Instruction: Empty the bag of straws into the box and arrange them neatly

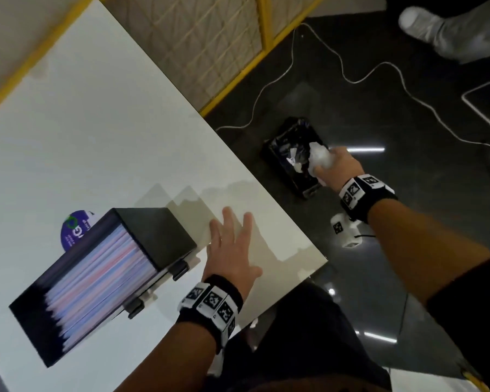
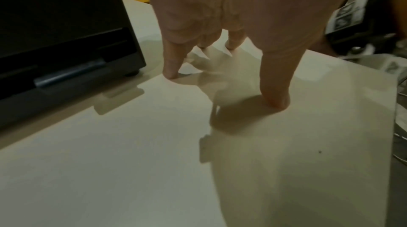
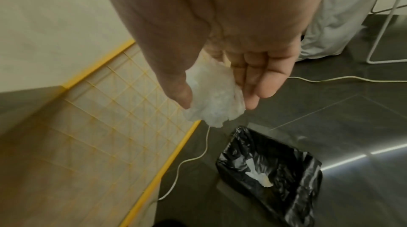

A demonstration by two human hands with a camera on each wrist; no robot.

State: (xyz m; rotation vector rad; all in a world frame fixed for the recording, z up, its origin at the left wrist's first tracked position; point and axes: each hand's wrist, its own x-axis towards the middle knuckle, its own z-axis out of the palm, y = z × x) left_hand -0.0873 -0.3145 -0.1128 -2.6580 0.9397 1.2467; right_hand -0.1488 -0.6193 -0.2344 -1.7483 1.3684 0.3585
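The right hand [image 1: 335, 168] holds the crumpled bag [image 3: 214, 95] between thumb and fingers, out past the table [image 1: 96, 137] edge. Directly below the grip stands the bin [image 3: 270, 166] on the floor, scraps inside it. A cable [image 3: 187, 161] lies on the floor beside the bin. Left of the grip, the left hand [image 1: 232, 250] rests on the table, fingertips [image 2: 170, 72] down, the box [image 1: 102, 278] of straws [image 1: 96, 281] just left of it.

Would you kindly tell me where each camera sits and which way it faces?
Head: looks down at the white table, the black box of straws, both forearms.
Left wrist: faces along the left hand, fingertips on the table, box beside.
Right wrist: faces down past the right hand gripping the crumpled clear bag above the black-lined bin.
Head and right wrist share bin and bag.
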